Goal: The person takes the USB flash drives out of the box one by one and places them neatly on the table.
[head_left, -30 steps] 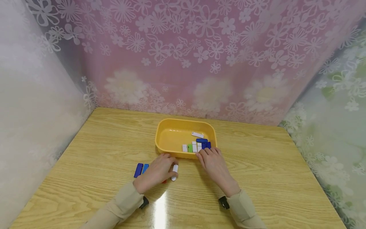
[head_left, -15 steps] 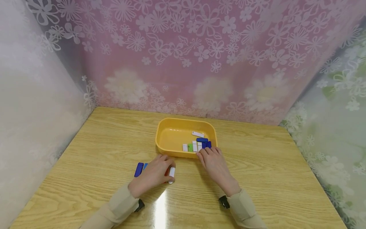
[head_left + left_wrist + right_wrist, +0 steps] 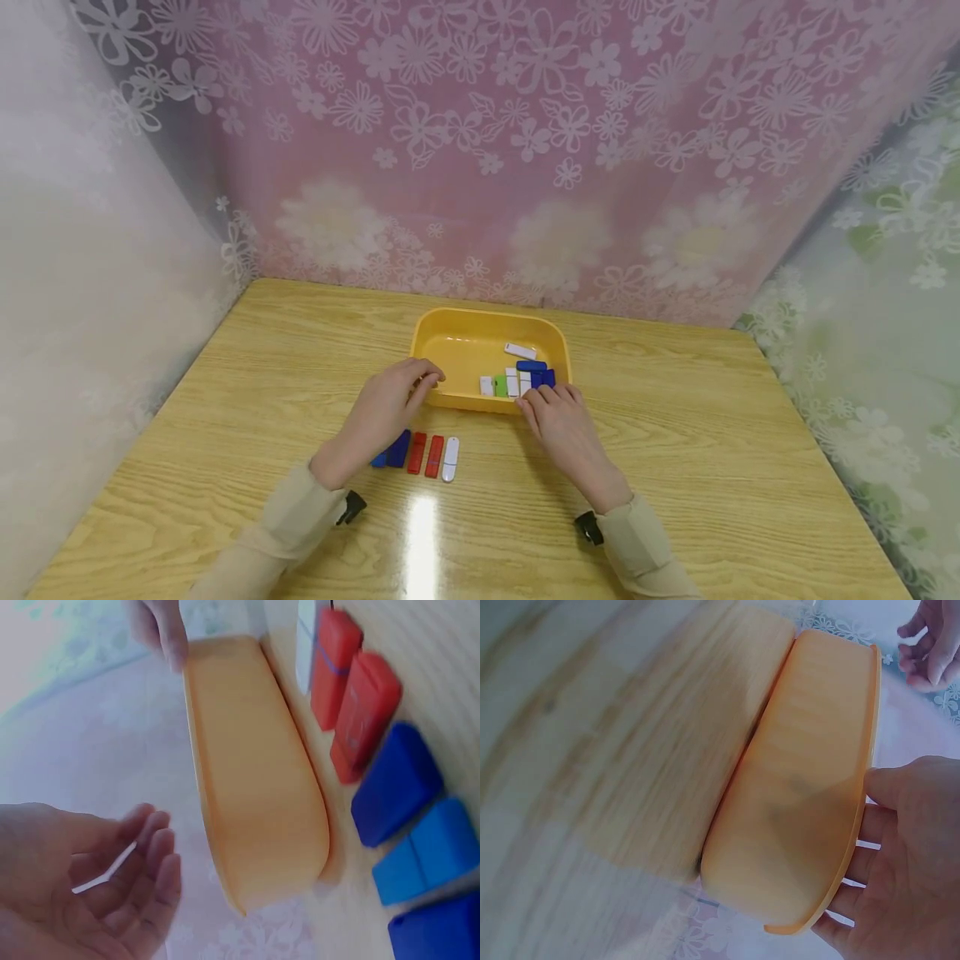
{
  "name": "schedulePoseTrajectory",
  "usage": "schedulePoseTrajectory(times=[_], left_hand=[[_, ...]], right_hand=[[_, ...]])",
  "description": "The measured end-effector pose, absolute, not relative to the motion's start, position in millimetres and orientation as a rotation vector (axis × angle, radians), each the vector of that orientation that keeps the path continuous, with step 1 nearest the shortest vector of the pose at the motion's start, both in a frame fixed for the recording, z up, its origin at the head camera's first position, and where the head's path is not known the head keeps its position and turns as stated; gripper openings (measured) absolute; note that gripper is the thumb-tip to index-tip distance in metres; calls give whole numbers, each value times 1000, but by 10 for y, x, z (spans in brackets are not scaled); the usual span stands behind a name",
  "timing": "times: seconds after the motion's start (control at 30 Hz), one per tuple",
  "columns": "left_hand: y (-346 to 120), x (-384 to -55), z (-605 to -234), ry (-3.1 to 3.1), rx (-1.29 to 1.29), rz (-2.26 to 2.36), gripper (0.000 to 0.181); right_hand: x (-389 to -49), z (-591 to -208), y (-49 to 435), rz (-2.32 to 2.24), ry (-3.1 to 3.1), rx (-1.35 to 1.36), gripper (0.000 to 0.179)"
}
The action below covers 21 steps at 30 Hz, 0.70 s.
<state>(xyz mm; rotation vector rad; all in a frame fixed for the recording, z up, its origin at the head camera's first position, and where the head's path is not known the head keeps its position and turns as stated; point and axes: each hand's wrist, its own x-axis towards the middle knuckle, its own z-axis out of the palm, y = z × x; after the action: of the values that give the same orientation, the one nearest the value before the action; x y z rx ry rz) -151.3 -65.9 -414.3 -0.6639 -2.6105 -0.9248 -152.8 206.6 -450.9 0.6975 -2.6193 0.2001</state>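
Note:
A yellow plastic tray [image 3: 489, 315] stands at the table's middle. My right hand [image 3: 561, 421] holds its near right corner; in the right wrist view, the thumb and fingers [image 3: 859, 862] meet the rim [image 3: 876, 720]. Over the tray's left end hovers my left hand [image 3: 384, 408], fingers loosely bent and nothing between them in the left wrist view. In front of the tray runs a row of capped USB sticks: a white one [image 3: 450, 459], two red ones [image 3: 434, 457], and blue ones [image 3: 397, 784], partly hidden by the left hand in the head view.
Inside the tray several more USB sticks gather at the right: a green one [image 3: 501, 386], white ones [image 3: 512, 382] and blue ones [image 3: 531, 366]. One white stick [image 3: 520, 351] lies farther back. Behind the wooden table [image 3: 675, 450] hangs a pink floral curtain [image 3: 480, 167].
My left hand has set the white USB stick beside the red ones, let go, and moved up and left to the tray's left end. The right hand has stayed at the rim.

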Motion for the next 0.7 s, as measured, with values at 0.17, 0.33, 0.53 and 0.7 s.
schedulePoseTrajectory(times=[0.17,0.33,0.53,0.7], left_hand=[[-671,-1577,-4160,-2575,-733,-854,15],[-658,-1618,-4250,-2614,-848,-750,20],[-623,-1620,-4361,-2653,-983,-588,24],[-592,-1637,-4419,-2635,-991,-413,21]], right_hand=[[-1526,-4512,2065,195,-2620,696,21],[-1528,-4517,2064,194,-2620,696,21],[-1534,-4519,2068,198,-2603,704,20],[-1531,-4516,2070,200,-2603,701,20]])
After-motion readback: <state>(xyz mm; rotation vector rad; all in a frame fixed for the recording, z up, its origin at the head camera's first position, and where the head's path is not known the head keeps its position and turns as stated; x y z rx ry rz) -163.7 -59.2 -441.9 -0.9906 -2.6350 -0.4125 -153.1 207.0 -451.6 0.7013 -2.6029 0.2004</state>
